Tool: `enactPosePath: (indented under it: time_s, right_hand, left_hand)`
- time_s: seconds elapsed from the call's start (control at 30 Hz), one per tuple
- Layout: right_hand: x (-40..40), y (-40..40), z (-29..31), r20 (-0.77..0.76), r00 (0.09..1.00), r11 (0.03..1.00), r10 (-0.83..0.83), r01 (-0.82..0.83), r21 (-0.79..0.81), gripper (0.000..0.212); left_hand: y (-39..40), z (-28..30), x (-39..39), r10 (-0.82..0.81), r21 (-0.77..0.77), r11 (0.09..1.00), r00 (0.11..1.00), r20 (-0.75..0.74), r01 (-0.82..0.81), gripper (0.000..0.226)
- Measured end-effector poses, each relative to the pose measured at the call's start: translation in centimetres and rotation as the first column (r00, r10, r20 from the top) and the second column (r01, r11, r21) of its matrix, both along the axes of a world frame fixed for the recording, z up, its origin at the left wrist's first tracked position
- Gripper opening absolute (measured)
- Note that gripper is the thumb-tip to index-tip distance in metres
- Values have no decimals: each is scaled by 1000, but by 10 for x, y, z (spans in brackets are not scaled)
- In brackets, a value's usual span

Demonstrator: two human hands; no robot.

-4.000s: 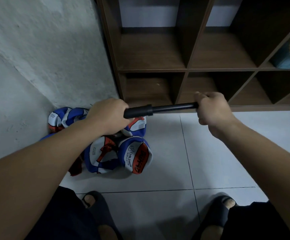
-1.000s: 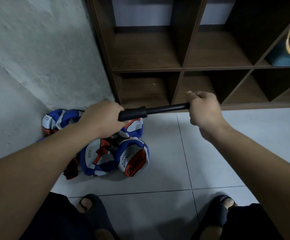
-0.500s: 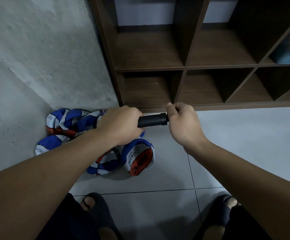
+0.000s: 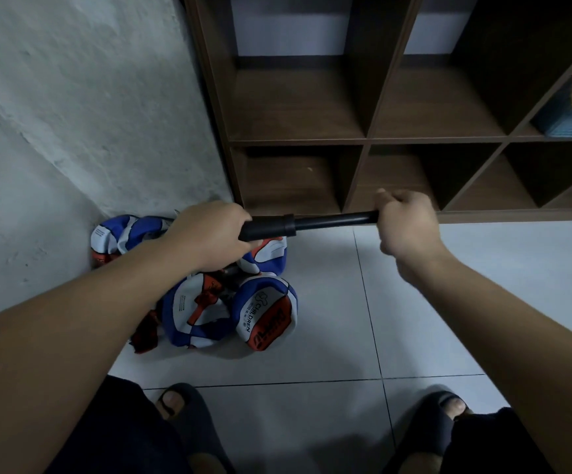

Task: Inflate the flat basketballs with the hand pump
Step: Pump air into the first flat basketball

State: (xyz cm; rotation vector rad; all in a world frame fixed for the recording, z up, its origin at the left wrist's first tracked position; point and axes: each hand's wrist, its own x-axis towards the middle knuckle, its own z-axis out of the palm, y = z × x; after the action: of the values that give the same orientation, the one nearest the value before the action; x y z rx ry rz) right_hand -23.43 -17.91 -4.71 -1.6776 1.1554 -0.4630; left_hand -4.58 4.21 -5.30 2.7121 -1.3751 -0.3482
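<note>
Black hand pump [image 4: 307,224] in both fists

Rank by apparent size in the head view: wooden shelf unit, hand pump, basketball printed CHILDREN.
1. wooden shelf unit, largest, though cropped by the frame.
2. basketball printed CHILDREN.
3. hand pump: longer but much thinner, and nearer the camera, so this pair is unsure.

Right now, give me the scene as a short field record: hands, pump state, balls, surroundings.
left hand: grips the pump barrel
right hand: grips the handle end of the rod
pump: held roughly level, rod drawn out
balls: blue, white and orange, crumpled flat, heaped on the tile floor by the wall
needle in a ball: cannot tell, hidden by left hand
behind: brown cubby shelf
</note>
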Motion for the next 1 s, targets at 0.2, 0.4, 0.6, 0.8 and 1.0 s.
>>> enactPosePath:
  time_s: [0.2,0.4,0.6,0.8,1.0]
  right_hand:
    - [-2,49,-2,29,992,985,124,-120,-125,39]
    - [0,63,-10,53,987,986,151,-147,-78,46]
    - [2,59,-7,37,975,974,218,-215,-66,43]
    - [-3,7,0,9,999,999,47,-47,-25,45]
    - [-6,6,-1,0,1000,1000,29,-29,6,36]
  left_hand:
    - [-5,0,-15,-34,-40,999,999,4,34,41]
    - [-15,4,-35,-80,-46,996,997,-9,80,31]
    - [-20,2,-39,-93,-57,994,995,-28,91,33]
    - [-1,6,-8,-5,-31,1000,998,-55,3,39]
    - [0,2,-6,-16,-25,1000,1000,-9,16,36]
